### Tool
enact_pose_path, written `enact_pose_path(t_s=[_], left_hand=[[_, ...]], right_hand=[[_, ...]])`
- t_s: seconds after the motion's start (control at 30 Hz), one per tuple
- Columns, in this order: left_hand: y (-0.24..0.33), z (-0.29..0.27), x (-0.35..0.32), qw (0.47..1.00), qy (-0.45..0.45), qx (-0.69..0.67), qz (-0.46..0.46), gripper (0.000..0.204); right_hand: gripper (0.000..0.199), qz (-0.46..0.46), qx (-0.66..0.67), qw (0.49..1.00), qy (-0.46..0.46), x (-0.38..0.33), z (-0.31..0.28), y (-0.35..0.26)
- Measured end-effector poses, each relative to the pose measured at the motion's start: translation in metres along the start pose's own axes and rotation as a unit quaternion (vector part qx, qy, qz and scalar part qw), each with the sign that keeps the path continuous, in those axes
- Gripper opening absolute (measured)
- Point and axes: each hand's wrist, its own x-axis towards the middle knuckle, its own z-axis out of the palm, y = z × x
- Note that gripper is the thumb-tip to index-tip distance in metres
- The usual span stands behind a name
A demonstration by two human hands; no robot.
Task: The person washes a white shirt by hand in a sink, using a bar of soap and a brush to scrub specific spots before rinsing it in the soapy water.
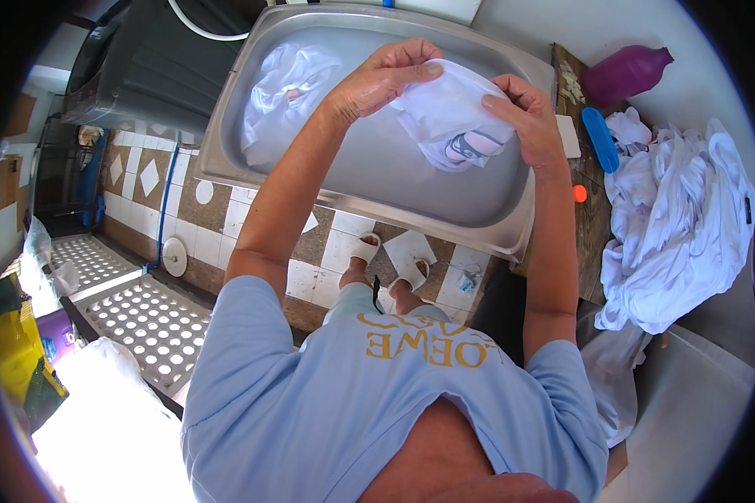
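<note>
A white garment point(445, 105) with a dark and pink printed picture is stretched between my two hands above a metal sink point(377, 211). My left hand point(390, 80) pinches its upper left edge between thumb and fingers. On the other side, my right hand point(524, 117) grips the upper right edge. The garment's lower part hangs down close to the cloudy water point(344, 163); whether it touches the water I cannot tell. Another white cloth point(287, 96) lies bunched and wet in the left part of the sink.
Right of the sink, a wooden counter point(591, 222) bears a heap of white laundry point(675, 226), a blue brush-like object point(600, 140), an orange cap point(580, 194) and a purple bottle point(627, 74). A dark grey appliance point(159, 67) stands left. Perforated panels point(151, 323) lie lower left.
</note>
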Motion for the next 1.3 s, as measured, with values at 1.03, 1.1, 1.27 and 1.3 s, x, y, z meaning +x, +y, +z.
enact_pose_path(t_s=[1.03,1.1,1.27,1.3], left_hand=[[-0.202,-0.063,0.051,0.947,0.184,0.262,-0.005,0.017],[-0.157,-0.049,0.055,0.982,0.169,0.022,-0.076,0.010],[-0.114,0.009,0.076,0.953,0.210,0.199,0.090,0.014],[-0.117,0.035,0.071,0.935,0.188,0.274,0.122,0.015]], right_hand=[[0.018,0.111,0.062,0.963,0.238,0.058,-0.006,0.167],[0.021,0.131,0.384,0.886,0.226,0.055,-0.005,0.150],[0.034,0.177,0.514,0.796,0.265,0.058,0.029,0.134],[0.035,0.141,0.581,0.790,0.132,0.056,0.023,0.153]])
